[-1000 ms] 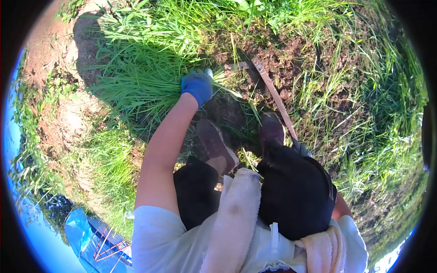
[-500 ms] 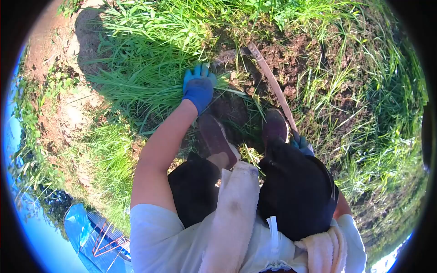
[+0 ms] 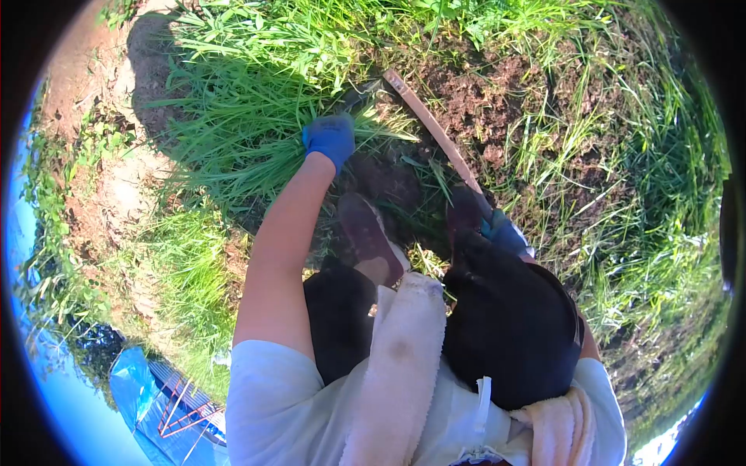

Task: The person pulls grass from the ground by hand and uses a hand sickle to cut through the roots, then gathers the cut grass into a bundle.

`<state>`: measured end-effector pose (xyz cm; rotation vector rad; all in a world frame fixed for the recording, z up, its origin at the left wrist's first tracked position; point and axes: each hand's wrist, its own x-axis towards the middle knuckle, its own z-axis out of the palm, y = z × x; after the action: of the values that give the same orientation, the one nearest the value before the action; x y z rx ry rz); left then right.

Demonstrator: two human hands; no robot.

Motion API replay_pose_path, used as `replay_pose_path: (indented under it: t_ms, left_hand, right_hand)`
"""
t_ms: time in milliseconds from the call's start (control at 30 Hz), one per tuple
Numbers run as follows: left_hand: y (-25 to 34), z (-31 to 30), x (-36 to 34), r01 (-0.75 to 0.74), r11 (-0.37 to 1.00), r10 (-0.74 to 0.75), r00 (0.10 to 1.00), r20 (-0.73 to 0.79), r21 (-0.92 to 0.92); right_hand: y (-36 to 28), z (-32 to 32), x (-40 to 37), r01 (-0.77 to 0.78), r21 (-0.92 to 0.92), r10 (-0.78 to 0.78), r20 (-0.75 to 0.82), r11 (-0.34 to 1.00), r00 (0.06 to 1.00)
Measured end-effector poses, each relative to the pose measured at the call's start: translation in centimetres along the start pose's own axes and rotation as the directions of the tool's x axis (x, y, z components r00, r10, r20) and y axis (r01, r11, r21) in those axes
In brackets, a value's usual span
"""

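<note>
1. Among the tall grass [image 3: 249, 128], left of both shoes [image 3: 364, 227], the left hand [image 3: 329, 141] is gloved and pressed in at the stems. Its fingers are folded under and blurred; cannot tell whether that grip is closed round them.
2. Right hand [image 3: 507, 234], also gloved: narrow grip, on the near end of a wooden handle [image 3: 437, 133], beside the right knee.
3. Handle slants over brown soil [image 3: 482, 97] to the far left; a dark blade [image 3: 353, 97] extends from its far end into the grass, just beyond the left hand. Edge direction not readable.
4. Judgement, handling: stems are best gathered tight and held above the cutting line, thumb and fingertips tucked away from the blade.
5. Blade best set low and nearly flat to the soil, then drawn in a short, controlled stroke, its path clear of glove and shoes.
6. Main risk: loose stems bending instead of parting, letting the blade skip.
</note>
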<state>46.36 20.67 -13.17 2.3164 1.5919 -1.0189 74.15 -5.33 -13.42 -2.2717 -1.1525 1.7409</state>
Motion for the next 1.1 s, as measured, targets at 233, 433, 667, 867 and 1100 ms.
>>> replay_pose_path:
  t_ms: [233, 433, 667, 867, 1100]
  left_hand:
    - [-0.6, -1.9, -2.7, -0.13, 0.99, 0.136, 0.986, -0.101, 0.062]
    - [-1.8, -0.9, -3.1, -0.171, 0.973, 0.171, 0.985, 0.015, 0.153]
    - [-3.4, -0.2, 2.0, 0.061, 0.988, -0.053, 0.997, -0.06, 0.141]
    - [-4.2, -0.5, 3.1, 0.061, 0.998, -0.061, 0.98, 0.192, 0.006]
    - [-4.3, 2.9, 3.1, 0.07, 0.997, -0.069, 0.996, 0.052, -0.025]
  right_hand:
    - [9.6, -1.9, -4.9, -0.133, -0.071, 0.129, -0.065, 0.988, 0.99]
    - [14.5, -3.4, -5.8, -0.022, -0.018, 0.019, -0.143, 1.0, 0.99]
    - [11.8, -4.2, -2.2, -0.024, 0.01, 0.026, -0.303, 1.0, 0.953]
    - [-2.5, -1.0, 4.9, 0.117, -0.162, -0.134, -0.1, 0.98, 0.986]
    - [-1.3, -0.8, 4.5, 0.149, -0.169, -0.155, -0.024, 0.974, 0.988]
